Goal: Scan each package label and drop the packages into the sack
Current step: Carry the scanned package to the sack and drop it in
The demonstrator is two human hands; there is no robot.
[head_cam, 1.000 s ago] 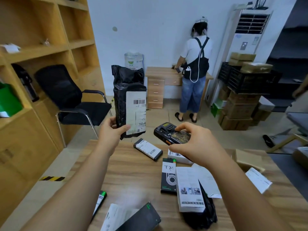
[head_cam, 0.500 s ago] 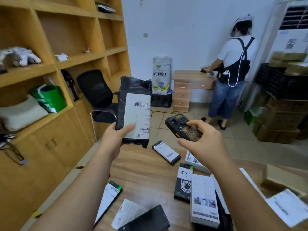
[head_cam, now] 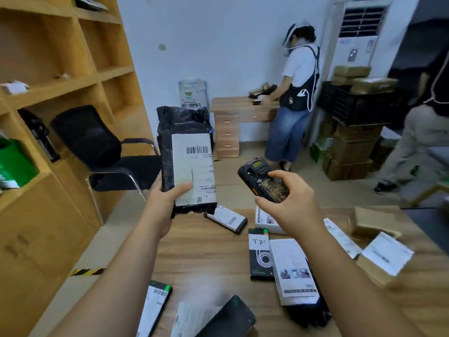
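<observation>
Left hand (head_cam: 163, 207) gripping black package (head_cam: 185, 156) upright, label (head_cam: 193, 167) facing near. Right hand (head_cam: 290, 203) clasping scanner (head_cam: 263, 179) just right of it, above table (head_cam: 209, 256).

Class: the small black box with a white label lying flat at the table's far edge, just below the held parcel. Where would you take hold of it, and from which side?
Grip the small black box across its two long edges, from above. It lies flat and slim on the table, label up, its long sides free of neighbours, so a top-down pinch across the narrow width probably suits best.
</observation>
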